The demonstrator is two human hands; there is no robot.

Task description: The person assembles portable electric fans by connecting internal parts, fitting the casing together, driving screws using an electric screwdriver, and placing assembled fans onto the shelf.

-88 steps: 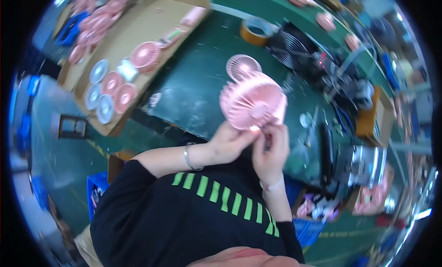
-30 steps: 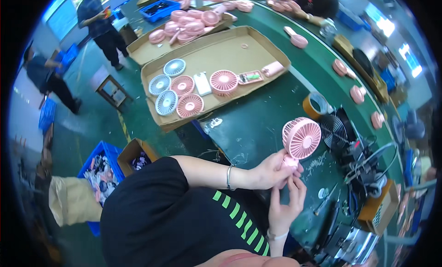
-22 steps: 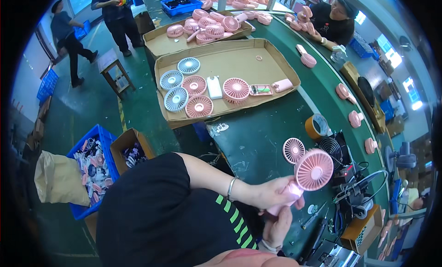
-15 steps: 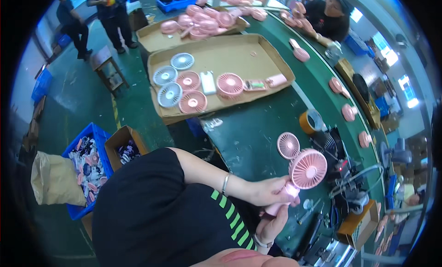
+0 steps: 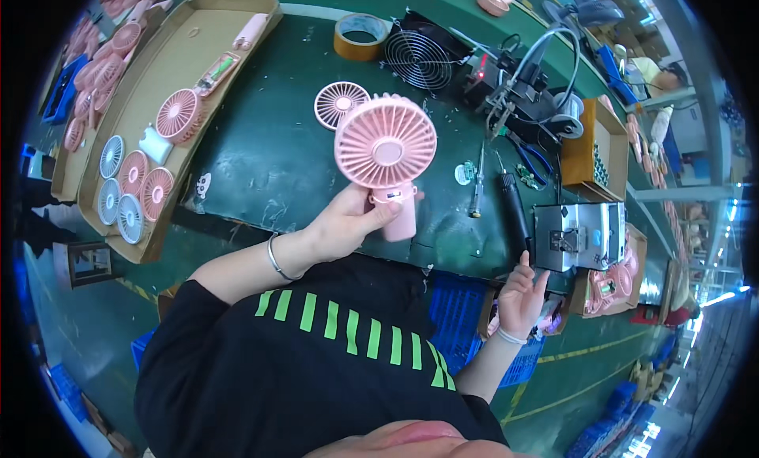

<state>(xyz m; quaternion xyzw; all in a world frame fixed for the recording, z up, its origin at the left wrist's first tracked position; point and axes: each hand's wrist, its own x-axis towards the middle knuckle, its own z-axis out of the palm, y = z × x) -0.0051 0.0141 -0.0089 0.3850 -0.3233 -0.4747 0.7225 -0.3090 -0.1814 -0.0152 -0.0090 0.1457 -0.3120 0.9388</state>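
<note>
My left hand (image 5: 348,225) is closed round the handle of a pink handheld fan (image 5: 386,146), which stands upright with its round grille facing me. A loose pink round fan grille (image 5: 341,105) lies on the bench just behind it. Away to the right, my right hand (image 5: 522,297) is empty, its fingers apart and partly curled. Its raised index fingertip is at the near end of a black cylindrical tool with a thin tip (image 5: 514,211); whether they touch I cannot tell. Beside that hand is a silver metal box (image 5: 579,237).
A cardboard tray (image 5: 194,59) with fan parts lies at left. On the bench are a tape roll (image 5: 360,37), a black cooling fan (image 5: 417,59), a screwdriver (image 5: 477,181), blue-handled pliers (image 5: 531,159) and an open box (image 5: 581,154). A tray of pink fans (image 5: 617,282) is far right.
My view has swung to the right. My right hand has let go of the pink handheld fan and moved right to the tools; my left hand still holds the fan.
</note>
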